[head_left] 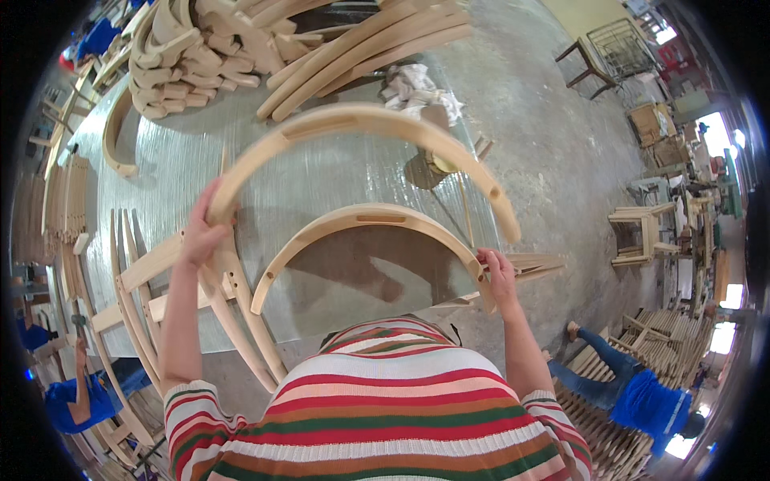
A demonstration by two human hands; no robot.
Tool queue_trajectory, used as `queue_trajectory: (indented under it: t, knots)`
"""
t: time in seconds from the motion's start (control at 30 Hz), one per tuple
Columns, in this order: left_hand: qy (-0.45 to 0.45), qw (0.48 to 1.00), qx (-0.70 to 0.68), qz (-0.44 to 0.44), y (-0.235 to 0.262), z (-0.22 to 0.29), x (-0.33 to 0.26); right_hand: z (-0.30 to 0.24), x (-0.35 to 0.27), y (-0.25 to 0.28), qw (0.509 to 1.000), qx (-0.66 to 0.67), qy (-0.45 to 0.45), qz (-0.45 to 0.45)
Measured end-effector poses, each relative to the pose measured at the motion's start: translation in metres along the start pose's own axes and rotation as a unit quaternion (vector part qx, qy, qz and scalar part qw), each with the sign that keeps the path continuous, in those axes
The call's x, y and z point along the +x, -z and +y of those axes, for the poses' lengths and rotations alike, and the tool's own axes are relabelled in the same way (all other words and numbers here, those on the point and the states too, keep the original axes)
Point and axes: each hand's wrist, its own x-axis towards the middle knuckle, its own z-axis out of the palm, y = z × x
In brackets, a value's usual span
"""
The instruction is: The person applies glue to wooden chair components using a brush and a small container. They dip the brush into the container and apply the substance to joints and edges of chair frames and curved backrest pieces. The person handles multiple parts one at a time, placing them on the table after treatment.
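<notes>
While on the workbench (160,172), left hand (200,232) around upper wooden arch (361,120).

Pale, smooth unfinished wood forms the curved rails (361,124), above a counter (160,160) wrapped in glossy clear plastic, beside a rough concrete floor (553,152).

Lighting: bright, even daylight overall. Strongest source at right rim, blown-out openings (714,132) (clipped white, no detail). Soft sheen on plastic-covered table (321,172), no hard glare. Soft shadow under the nearer curved wooden arch (365,218). Fisheye distortion heavy: straight edges bow near rim, black vignette at corners. Centre sharp; periphery soft, smeared.
</notes>
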Motion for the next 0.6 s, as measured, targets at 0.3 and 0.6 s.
queue_trajectory:
  t: [0.3, 0.6]
  knots:
    - [0.080, 0.985, 0.031, -0.153, -0.050, -0.037, 0.004, 0.027, 0.000, 0.041, 0.979, 0.116, -0.002, 0.167]
    - [0.069, 0.983, -0.015, -0.167, -0.080, -0.058, 0.015, -0.027, 0.096, 0.012, 0.997, -0.076, -0.024, -0.019]
